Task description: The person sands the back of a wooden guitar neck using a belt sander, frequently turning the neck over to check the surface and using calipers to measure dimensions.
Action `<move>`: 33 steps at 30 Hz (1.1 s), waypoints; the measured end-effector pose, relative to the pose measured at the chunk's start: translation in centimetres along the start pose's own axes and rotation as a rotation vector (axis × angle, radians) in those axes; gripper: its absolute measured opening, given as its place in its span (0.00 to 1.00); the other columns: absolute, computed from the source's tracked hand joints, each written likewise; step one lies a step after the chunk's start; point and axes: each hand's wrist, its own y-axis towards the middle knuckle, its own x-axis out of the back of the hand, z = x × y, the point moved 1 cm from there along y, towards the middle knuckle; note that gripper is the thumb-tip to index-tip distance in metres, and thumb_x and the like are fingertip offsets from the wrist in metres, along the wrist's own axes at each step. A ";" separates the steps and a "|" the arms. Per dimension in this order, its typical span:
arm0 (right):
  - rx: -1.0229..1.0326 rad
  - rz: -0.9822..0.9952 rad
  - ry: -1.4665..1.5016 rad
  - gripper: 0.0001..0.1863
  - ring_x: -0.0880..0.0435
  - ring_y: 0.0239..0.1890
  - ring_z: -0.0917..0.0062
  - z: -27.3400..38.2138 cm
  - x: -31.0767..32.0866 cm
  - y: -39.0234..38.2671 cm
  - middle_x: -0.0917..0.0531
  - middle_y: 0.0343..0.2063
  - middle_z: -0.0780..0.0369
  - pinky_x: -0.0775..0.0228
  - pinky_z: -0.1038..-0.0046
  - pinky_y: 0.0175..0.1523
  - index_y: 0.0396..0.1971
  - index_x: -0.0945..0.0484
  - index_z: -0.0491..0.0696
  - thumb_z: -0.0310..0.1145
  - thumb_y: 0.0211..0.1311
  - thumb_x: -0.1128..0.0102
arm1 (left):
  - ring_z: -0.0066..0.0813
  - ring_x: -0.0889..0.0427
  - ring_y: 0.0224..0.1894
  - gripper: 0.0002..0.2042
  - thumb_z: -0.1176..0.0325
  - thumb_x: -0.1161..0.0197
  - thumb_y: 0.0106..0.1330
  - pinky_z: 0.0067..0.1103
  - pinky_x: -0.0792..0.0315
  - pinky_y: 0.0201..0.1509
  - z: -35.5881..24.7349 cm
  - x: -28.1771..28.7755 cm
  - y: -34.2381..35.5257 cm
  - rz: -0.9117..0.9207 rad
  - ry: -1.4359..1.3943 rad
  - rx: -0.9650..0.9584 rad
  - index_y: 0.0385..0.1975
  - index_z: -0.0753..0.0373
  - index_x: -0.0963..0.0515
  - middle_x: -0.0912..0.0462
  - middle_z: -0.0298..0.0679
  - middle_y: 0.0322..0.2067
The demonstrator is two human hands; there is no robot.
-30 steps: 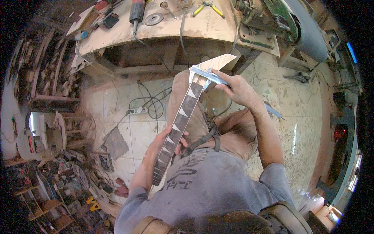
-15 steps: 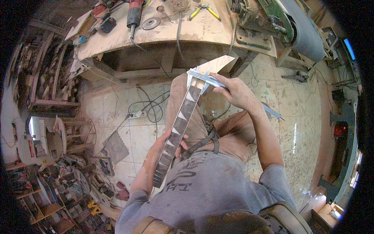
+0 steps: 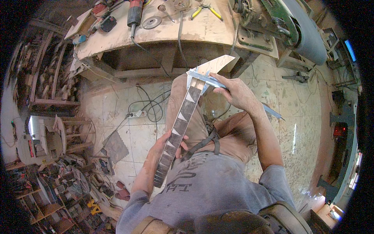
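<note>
A guitar neck (image 3: 180, 126) slants across my lap, its dark fretboard set with pale, pointed triangular inlays. Its light wooden headstock (image 3: 218, 65) ends in a sharp tip at the far end. My left hand (image 3: 165, 144) is wrapped round the neck from beneath, with fingertips showing past its right edge. With my right hand (image 3: 233, 90) I grip a metal vernier caliper (image 3: 203, 79), whose jaws straddle the neck just below the headstock. The caliper's long beam passes under my right wrist, and its end (image 3: 272, 112) shows beyond the forearm.
Ahead stands a wooden workbench (image 3: 113, 43) with a red-and-black power tool (image 3: 135, 13), a grinding disc (image 3: 152, 22) and yellow-handled pliers (image 3: 207, 13). A belt sander (image 3: 300, 31) is at far right. Cables and a power strip (image 3: 137, 114) lie on the tiled floor; cluttered shelves (image 3: 44, 210) are at left.
My view has shifted slightly, so the bench and sander sit a little differently. Both hands, the neck and the caliper hold nearly the same position.
</note>
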 end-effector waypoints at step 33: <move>-0.111 -0.664 0.166 0.28 0.15 0.46 0.66 -8.7 6.4 21.7 0.13 0.45 0.52 0.25 0.66 0.56 0.55 0.21 0.37 0.43 0.63 0.33 | 0.20 0.25 0.25 0.28 0.45 0.56 0.80 0.17 0.31 0.28 -4.3 -0.5 -5.5 -0.159 0.306 -0.342 0.61 0.65 0.28 0.21 0.35 0.31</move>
